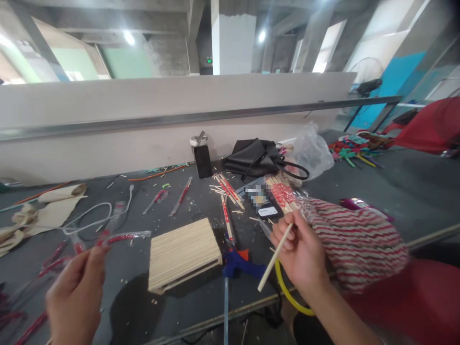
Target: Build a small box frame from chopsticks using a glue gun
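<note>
The left hand (77,292) pinches a wrapper (124,236); the right hand (305,256), well apart from it, holds a stick (275,259), which needs steady fingers.

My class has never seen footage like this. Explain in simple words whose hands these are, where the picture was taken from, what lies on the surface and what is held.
There is no machine: these are a person's bare hands, and the single picture comes from a camera worn on that person's head. On the dark table lie a slab of pale sticks side by side, a blue glue gun and a black bag; a phone stands upright behind. The left hand holds a clear-and-red wrapper; the right hand holds a pale stick.
</note>
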{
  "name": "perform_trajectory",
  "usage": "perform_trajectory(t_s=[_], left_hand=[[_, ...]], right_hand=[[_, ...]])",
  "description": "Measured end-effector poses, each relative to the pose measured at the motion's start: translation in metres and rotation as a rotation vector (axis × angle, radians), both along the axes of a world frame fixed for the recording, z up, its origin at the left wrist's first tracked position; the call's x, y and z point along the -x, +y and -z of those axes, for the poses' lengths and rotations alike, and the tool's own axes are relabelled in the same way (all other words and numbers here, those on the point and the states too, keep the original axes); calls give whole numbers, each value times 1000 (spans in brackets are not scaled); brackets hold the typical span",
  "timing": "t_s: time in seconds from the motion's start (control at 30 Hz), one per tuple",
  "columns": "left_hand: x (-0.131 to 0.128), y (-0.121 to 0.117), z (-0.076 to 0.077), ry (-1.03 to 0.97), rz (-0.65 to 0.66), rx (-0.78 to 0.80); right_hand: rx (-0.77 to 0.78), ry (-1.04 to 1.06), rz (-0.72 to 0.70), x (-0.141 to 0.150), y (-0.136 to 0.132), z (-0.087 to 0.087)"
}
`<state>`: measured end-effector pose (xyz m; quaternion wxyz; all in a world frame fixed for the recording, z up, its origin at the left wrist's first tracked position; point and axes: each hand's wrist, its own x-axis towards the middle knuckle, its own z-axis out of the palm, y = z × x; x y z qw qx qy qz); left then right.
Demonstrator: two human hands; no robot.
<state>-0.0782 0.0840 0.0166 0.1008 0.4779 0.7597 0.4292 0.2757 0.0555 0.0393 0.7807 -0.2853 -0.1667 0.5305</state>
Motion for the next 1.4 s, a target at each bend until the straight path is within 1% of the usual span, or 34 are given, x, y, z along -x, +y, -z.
perform_trajectory(t_s=[0.03, 0.1, 0.13, 0.2, 0.27, 0.3, 0.37, 0.43, 0.47, 0.53, 0.6, 0.67, 0.77, 0.83, 0.97, 1.1, 1.2, 1.4], left_hand=[[3, 7, 1, 29, -20, 38], [7, 18, 3, 98, 96, 139], [8, 21, 4, 152, 125, 147], [5, 22, 6, 257, 110, 112], [-4, 19, 7, 277, 91, 11], [-10, 16, 8, 237, 106, -39], [-24, 10, 9, 58, 180, -92], [-36, 5, 11, -181, 232, -71], [-42, 3, 12, -267, 245, -47], [-51, 0, 14, -389, 258, -27], [-58, -3, 13, -464, 264, -14], [-63, -6, 10, -542, 265, 22], [-72, -10, 4, -676, 272, 82], [-77, -13, 0, -736, 265, 88], [-82, -15, -3, -772, 260, 102], [-78, -12, 3, -820, 293, 113], [-76, -11, 6, -820, 289, 128], [-80, -13, -1, -805, 258, 134]], right_hand=[[7, 3, -16, 2, 0, 0], [16, 8, -43, 5, 0, 0], [15, 11, -53, 7, 1, 0], [18, 7, -89, 10, 2, 0], [40, -40, -149, 13, 4, 1], [60, -87, -178, 15, 5, 2], [119, -204, -225, 21, 7, 5], [187, -320, -276, 27, 10, 9], [222, -381, -308, 30, 12, 11], [280, -554, -370, 35, 17, 15], [312, -743, -390, 41, 23, 19], [316, -876, -393, 47, 28, 22], [282, -983, -407, 55, 34, 24], [254, -1053, -410, 60, 36, 23], [232, -1179, -367, 66, 36, 20], [237, -1268, -306, 67, 37, 21], [221, -1332, -259, 66, 38, 23], [154, -1460, -146, 65, 41, 24]])
